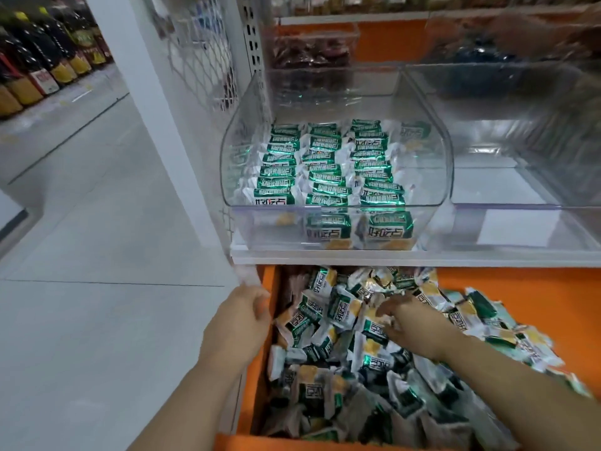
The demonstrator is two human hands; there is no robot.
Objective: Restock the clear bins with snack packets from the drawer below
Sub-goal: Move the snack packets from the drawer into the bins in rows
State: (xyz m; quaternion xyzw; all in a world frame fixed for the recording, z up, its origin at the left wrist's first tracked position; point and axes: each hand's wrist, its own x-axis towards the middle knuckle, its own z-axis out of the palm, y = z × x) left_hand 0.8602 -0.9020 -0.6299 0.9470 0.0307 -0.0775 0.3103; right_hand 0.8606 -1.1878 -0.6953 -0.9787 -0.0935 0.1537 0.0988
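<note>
The front edge of the orange drawer (240,442) lies nearest, with both forearms crossing it. Loose snack packets (325,353), green, white and yellow, fill the drawer from its left wall and spill in a heap over its right side. Bare orange shows only at the back right corner.

The right hand (409,323) lies on the heap near the middle of the drawer with its fingers spread. It is blurred, and it seems to clasp no packet. The left hand (240,317) is at the drawer's back left corner, its fingers curled over the top edge of the left wall. The hands are apart, with packets between them.

The white shelf lip (390,257) overhangs the back of the drawer. On the shelf the left clear bin (292,206) holds three neat rows of the same packets, filled to just under its front rim. Touching its right wall, the right clear bin (520,206) shows a bare floor and a white label on its front.

Left of the white upright (143,92) lies open grey floor (97,222), and beyond it stand dark bottles (42,66).
</note>
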